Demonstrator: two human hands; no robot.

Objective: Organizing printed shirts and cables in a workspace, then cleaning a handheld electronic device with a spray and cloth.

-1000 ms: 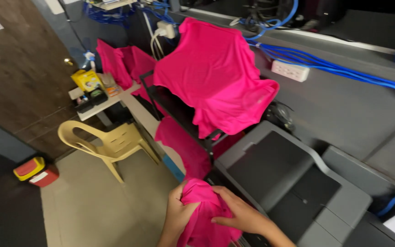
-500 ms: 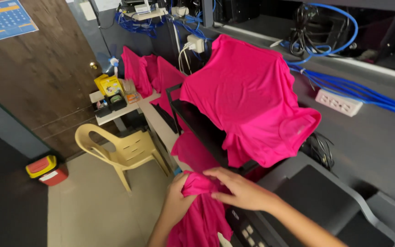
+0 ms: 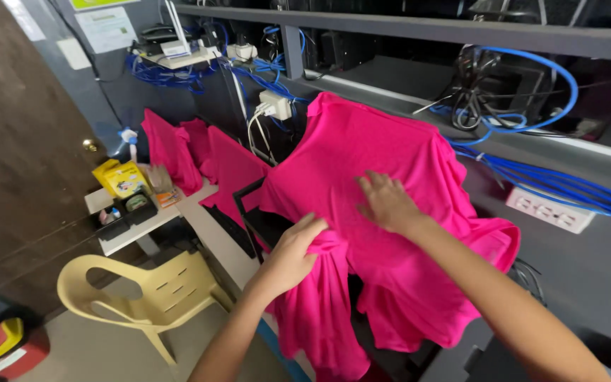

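Note:
A bright pink shirt point(image 3: 383, 148) is draped over a raised flat stand in front of me. My right hand point(image 3: 385, 201) lies flat on its front with the fingers spread. My left hand point(image 3: 293, 247) grips a bunched fold of pink cloth point(image 3: 323, 297) at the shirt's lower left edge, and that cloth hangs down below the stand. Whether the hanging cloth is part of the same shirt or a second garment cannot be told.
More pink garments point(image 3: 178, 152) hang over a desk at the left. A cream plastic chair point(image 3: 146, 293) stands on the floor below. A small white table point(image 3: 125, 230) holds a yellow box and small items. Blue cables point(image 3: 553, 180) and a white power strip point(image 3: 549, 210) run along the grey shelf.
Both hands rose from the bundled pink cloth low down. The right hand went up onto the draped shirt. The left hand carried the cloth up to the shirt's edge. The view tilted upward.

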